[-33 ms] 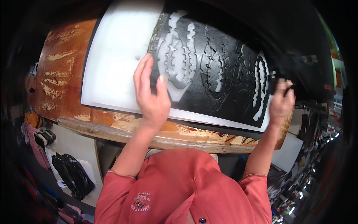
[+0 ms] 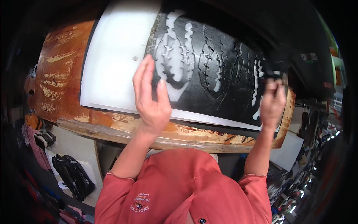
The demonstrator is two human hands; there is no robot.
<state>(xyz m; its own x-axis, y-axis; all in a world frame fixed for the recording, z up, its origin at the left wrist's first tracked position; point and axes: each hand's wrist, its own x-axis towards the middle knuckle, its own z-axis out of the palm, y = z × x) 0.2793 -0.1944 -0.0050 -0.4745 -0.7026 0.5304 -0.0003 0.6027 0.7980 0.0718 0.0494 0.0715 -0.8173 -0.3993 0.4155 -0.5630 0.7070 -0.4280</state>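
The black sheet (image 2: 238,104) lies flat on the white board (image 2: 115,74), covering its right part, and the board rests on the worn wooden bench (image 2: 61,67). Toothed, leaf-like cut-outs (image 2: 180,93) run through the sheet; pale surface shows in the left ones, while in the middle several outlines look scored with the black material in place.

The left hand (image 2: 153,106) is open, its fingers stretched and the thumb apart, over the sheet's rough left edge; whether it presses down or hovers cannot be told. The right hand (image 2: 274,100) is at the sheet's right end, blurred, with fingers drawn together; I cannot tell whether it grips the dark thing at its fingertips.

To work well here, the left hand would do best laid flat on solid material, clear of the openings, so that the sheet cannot slide or ruck. The right hand should move level and without a jerk, since the narrow toothed strips beside the cut-outs look easy to snag, stretch or tear. Any lift seems safest from a broad uncut margin. The dark overhanging body (image 2: 309,71) sits close at the right, so fingers there need care, and a clear view of the fingertips would help
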